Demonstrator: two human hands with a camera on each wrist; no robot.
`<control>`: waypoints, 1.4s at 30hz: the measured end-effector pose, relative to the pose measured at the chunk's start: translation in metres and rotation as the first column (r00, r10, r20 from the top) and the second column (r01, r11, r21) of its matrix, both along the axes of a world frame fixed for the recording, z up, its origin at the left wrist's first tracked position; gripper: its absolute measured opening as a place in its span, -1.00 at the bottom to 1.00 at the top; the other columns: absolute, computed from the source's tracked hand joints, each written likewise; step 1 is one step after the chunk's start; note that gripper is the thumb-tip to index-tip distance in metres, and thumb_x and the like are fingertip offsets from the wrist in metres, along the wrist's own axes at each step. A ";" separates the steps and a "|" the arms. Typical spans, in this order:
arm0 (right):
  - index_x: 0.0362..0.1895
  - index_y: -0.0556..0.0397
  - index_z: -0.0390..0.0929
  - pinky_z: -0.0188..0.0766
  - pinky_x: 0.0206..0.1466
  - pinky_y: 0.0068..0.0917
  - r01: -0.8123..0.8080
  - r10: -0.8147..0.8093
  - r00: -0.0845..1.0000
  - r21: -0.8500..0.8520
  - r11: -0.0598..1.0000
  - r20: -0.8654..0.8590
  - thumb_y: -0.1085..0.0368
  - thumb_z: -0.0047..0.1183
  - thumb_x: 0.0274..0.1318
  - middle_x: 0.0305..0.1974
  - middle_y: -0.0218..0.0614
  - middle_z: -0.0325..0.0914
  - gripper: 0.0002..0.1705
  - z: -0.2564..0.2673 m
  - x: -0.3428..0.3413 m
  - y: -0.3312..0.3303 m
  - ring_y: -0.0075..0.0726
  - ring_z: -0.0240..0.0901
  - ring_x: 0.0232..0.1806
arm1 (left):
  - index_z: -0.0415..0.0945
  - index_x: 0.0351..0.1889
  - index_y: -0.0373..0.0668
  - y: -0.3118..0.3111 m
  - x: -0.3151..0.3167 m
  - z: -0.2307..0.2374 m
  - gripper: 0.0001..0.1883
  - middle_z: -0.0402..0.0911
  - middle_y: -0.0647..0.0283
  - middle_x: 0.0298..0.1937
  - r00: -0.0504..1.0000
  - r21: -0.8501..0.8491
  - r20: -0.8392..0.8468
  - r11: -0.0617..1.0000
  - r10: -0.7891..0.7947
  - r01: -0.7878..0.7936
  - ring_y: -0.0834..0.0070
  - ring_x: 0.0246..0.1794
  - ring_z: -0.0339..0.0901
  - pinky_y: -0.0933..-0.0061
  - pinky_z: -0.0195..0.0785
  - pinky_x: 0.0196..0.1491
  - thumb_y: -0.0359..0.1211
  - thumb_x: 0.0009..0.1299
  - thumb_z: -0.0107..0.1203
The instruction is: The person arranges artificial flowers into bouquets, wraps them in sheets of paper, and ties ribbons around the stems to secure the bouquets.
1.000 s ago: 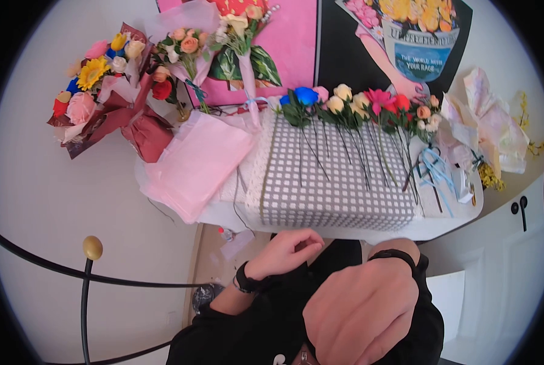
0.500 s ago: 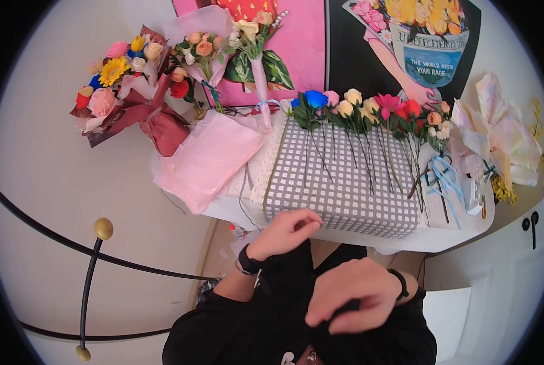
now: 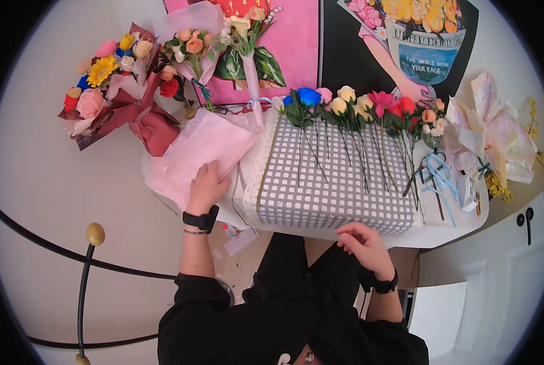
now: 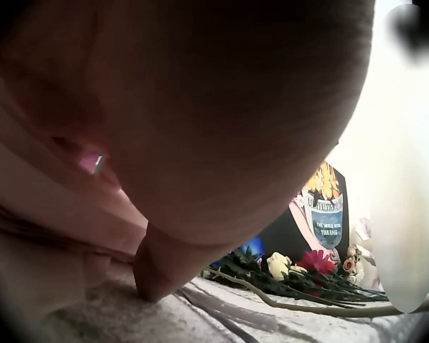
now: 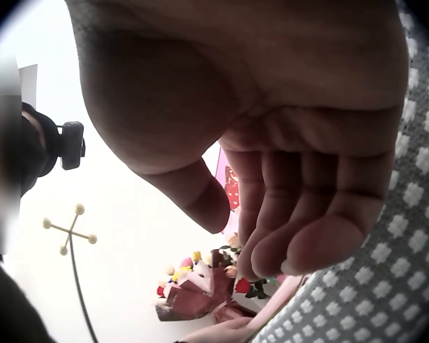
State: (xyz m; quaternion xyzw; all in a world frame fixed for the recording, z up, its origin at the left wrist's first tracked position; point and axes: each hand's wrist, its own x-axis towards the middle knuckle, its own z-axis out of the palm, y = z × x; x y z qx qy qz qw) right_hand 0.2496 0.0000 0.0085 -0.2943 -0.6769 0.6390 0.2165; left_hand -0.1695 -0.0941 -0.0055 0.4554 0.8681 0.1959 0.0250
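My left hand [image 3: 207, 190] rests on the lower right part of the stacked pink wrapping sheets [image 3: 211, 140], fingers extended; in the left wrist view its thumb [image 4: 161, 271] touches the white table cover. The right hand [image 3: 369, 248] hovers at the table's front edge beside the grey checked cloth [image 3: 339, 182], holding nothing, its fingers loosely bent. Single flowers lie in a row along the back of the cloth, among them a blue rose [image 3: 309, 97], a magenta flower [image 3: 381, 102] and cream roses [image 3: 346, 93], stems pointing toward the front.
A dark red wrapped bouquet [image 3: 153, 128] and smaller bouquets stand at the back left. Light blue ribbon [image 3: 440, 176], a white box [image 3: 466, 193] and pale iridescent wrapping [image 3: 497, 131] are at the right. Two pictures lean behind; a black rack [image 3: 83, 292] stands at the left.
The left hand has moved forward and left from in front of the table onto the pink sheets. The right hand has moved away from near the body to the table's front edge.
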 end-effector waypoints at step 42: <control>0.05 0.24 0.49 0.39 -0.35 -0.62 0.192 -0.199 0.980 -0.270 0.943 0.004 0.26 0.08 0.30 -0.23 -0.34 0.60 -0.65 -0.055 -0.033 0.008 -0.59 0.47 -0.34 | 0.50 0.05 -0.28 0.010 0.229 0.000 -0.68 0.53 0.10 0.15 0.745 0.308 -0.197 0.681 -0.637 0.664 0.15 0.25 0.43 -0.02 0.22 0.32 -0.40 0.35 0.12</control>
